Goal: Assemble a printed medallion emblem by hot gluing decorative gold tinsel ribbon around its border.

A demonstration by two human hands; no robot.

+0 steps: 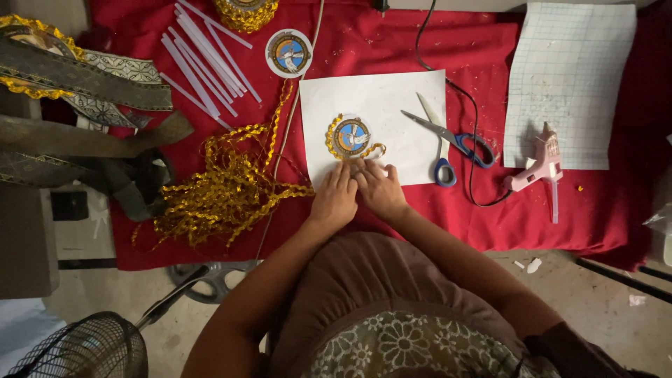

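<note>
Round blue-orange badge (351, 137), partly gold-trimmed, lies flat on white paper (392, 98).

The hands (358, 190) cover the badge's (351, 137) six o'clock rim, so where the gold trim (334, 137) ends there stays unseen. At twelve o'clock the frame cuts off a gold-edged disc (245, 12). At seven o'clock only part of the fan (84, 348) shows. The badge's picture is too small to read.
</note>
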